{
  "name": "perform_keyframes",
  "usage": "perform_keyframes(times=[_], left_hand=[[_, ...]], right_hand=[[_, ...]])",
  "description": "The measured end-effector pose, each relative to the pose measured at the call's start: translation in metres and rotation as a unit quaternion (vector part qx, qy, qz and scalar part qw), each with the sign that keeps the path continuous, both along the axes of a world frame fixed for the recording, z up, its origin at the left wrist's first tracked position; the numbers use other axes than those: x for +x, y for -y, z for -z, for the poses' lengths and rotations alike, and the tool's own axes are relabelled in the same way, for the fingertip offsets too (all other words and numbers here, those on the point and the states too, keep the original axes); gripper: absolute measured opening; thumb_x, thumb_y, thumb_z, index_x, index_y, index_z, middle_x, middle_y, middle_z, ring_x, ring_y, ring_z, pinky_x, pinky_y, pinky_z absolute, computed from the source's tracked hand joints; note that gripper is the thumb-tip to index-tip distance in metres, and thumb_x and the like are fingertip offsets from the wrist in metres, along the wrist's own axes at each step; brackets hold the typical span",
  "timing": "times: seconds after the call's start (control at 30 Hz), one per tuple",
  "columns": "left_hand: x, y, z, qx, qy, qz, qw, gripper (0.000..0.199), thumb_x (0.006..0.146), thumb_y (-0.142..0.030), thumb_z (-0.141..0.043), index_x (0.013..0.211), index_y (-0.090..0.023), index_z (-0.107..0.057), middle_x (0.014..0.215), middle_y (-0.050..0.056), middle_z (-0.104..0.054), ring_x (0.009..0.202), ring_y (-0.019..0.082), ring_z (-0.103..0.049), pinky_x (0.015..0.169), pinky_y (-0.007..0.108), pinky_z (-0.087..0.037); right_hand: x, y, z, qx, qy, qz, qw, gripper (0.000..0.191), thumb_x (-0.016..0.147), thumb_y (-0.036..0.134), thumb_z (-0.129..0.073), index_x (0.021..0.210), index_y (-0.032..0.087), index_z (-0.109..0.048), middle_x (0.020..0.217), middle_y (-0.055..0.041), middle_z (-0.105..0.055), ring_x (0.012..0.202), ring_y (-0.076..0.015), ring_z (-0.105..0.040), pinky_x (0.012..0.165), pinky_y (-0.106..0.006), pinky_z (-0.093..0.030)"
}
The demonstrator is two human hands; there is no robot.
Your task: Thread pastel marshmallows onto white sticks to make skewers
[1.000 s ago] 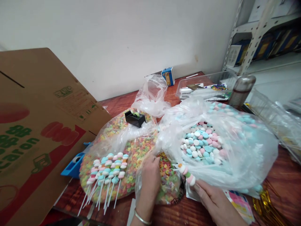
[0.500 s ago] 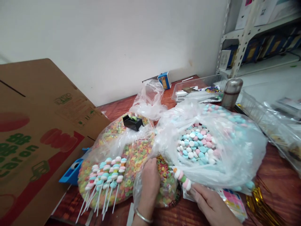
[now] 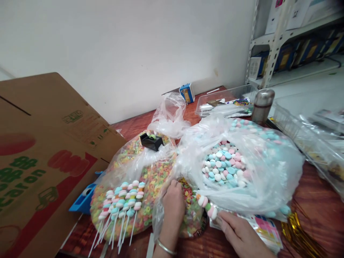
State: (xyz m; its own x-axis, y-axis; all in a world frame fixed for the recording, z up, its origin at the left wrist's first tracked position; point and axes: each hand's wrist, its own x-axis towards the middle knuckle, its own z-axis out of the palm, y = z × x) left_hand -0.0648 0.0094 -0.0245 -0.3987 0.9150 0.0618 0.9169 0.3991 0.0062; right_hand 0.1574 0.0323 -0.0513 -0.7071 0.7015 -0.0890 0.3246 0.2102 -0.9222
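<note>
My right hand (image 3: 236, 229) pinches the end of a candy skewer (image 3: 207, 206) threaded with white, pink, green and orange pieces. At the mouth of a clear bag of coloured rings (image 3: 188, 193), my left hand (image 3: 173, 202) is bent downward; its fingertips are hidden, so what they hold cannot be made out. Several finished skewers (image 3: 125, 199) with white sticks lie on a larger bag of rings (image 3: 158, 173) at the left. Right of my left hand sits an open plastic bag of pink, blue and white candies (image 3: 224, 161).
A black tape dispenser (image 3: 152, 141) rests on the ring bag. A cardboard box (image 3: 53, 154) and blue dispenser (image 3: 84, 200) stand at left. Behind are a clear tray (image 3: 225, 102) and a steel flask (image 3: 262, 105); gold ties (image 3: 302, 233) lie at right.
The view has shifted slightly. My left hand has turned a little at the ring bag's opening, while my right hand still holds the skewer in nearly the same place.
</note>
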Motion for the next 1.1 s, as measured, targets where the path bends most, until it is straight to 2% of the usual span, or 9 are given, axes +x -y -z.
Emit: perform_keyframes(times=[0.13,0.23,0.33,0.43,0.67,0.83,0.93,1.0,1.1], left_hand=[[-0.001,0.006,-0.001,0.072,0.059,0.025,0.995,0.021,0.088,-0.009,-0.041,0.088,-0.019,-0.061,0.096,0.009,-0.064,0.095,0.024,-0.06,0.082,0.035,-0.044],[0.003,0.009,-0.005,0.175,0.244,-0.008,0.954,0.012,0.09,-0.023,-0.049,0.09,-0.019,-0.061,0.094,0.008,-0.067,0.093,0.024,-0.061,0.085,0.036,-0.045],[0.014,0.007,-0.009,0.199,0.514,-0.07,0.832,0.016,0.086,-0.034,-0.059,0.083,-0.019,-0.059,0.077,0.003,-0.066,0.073,0.019,-0.063,0.07,0.031,-0.049],[0.027,0.004,-0.012,0.2,0.659,-0.089,0.72,0.02,0.08,-0.035,-0.067,0.079,-0.017,-0.059,0.071,0.001,-0.064,0.065,0.015,-0.06,0.062,0.025,-0.047],[0.053,-0.003,-0.02,0.23,0.669,-0.061,0.705,0.016,0.073,-0.028,-0.074,0.079,-0.016,-0.065,0.074,0.001,-0.067,0.067,0.013,-0.06,0.065,0.023,-0.047],[0.075,-0.019,-0.016,0.253,0.793,-0.12,0.54,0.026,0.075,-0.036,-0.074,0.073,-0.018,-0.055,0.061,-0.005,-0.055,0.052,0.009,-0.05,0.05,0.019,-0.039],[0.09,-0.034,-0.022,0.255,0.852,-0.132,0.438,0.022,0.078,-0.034,-0.072,0.086,-0.02,-0.058,0.067,-0.004,-0.054,0.059,0.009,-0.053,0.053,0.019,-0.04],[0.099,-0.042,-0.028,0.246,0.865,-0.121,0.419,0.024,0.081,-0.037,-0.068,0.094,-0.018,-0.062,0.073,-0.001,-0.056,0.065,0.011,-0.056,0.055,0.02,-0.041],[0.112,-0.051,-0.029,0.226,0.863,-0.092,0.443,0.029,0.085,-0.043,-0.061,0.092,-0.015,-0.064,0.084,0.005,-0.061,0.077,0.015,-0.059,0.063,0.023,-0.045]], right_hand=[[0.002,-0.001,-0.002,-0.004,0.004,0.005,1.0,0.036,0.096,0.037,-0.031,0.084,0.023,-0.061,0.083,-0.0026,-0.069,0.078,-0.0195,-0.061,0.07,-0.026,-0.042],[-0.001,0.0,-0.007,0.001,0.0,0.003,1.0,0.036,0.096,0.036,-0.032,0.083,0.023,-0.063,0.081,-0.0016,-0.069,0.076,-0.019,-0.061,0.069,-0.026,-0.043],[-0.004,0.0,-0.012,-0.002,-0.006,0.001,1.0,0.036,0.096,0.036,-0.033,0.084,0.024,-0.065,0.079,-0.0014,-0.07,0.074,-0.0188,-0.061,0.07,-0.025,-0.044],[-0.004,0.0,-0.014,-0.006,0.0,0.013,1.0,0.037,0.095,0.038,-0.034,0.083,0.023,-0.065,0.076,-0.002,-0.069,0.072,-0.0193,-0.061,0.073,-0.027,-0.045],[0.003,0.001,-0.009,-0.029,0.013,0.05,0.998,0.039,0.096,0.041,-0.032,0.082,0.023,-0.062,0.08,-0.0026,-0.069,0.075,-0.0196,-0.062,0.069,-0.026,-0.045],[0.0,-0.001,-0.004,0.041,0.041,0.088,0.994,0.039,0.098,0.035,-0.027,0.079,0.022,-0.059,0.074,-0.0035,-0.067,0.07,-0.0189,-0.062,0.064,-0.026,-0.046],[0.001,-0.007,-0.004,0.121,0.012,0.105,0.987,0.03,0.094,0.027,-0.034,0.097,0.022,-0.063,0.094,-0.0077,-0.07,0.089,-0.0209,-0.065,0.079,-0.028,-0.049],[0.006,-0.013,-0.003,0.134,-0.003,0.118,0.984,0.03,0.094,0.026,-0.035,0.107,0.022,-0.062,0.104,-0.0092,-0.069,0.097,-0.0212,-0.064,0.085,-0.028,-0.049],[0.02,-0.019,0.004,0.109,0.016,0.121,0.987,0.032,0.097,0.031,-0.032,0.099,0.023,-0.063,0.092,-0.0076,-0.07,0.085,-0.0197,-0.066,0.076,-0.026,-0.05]])
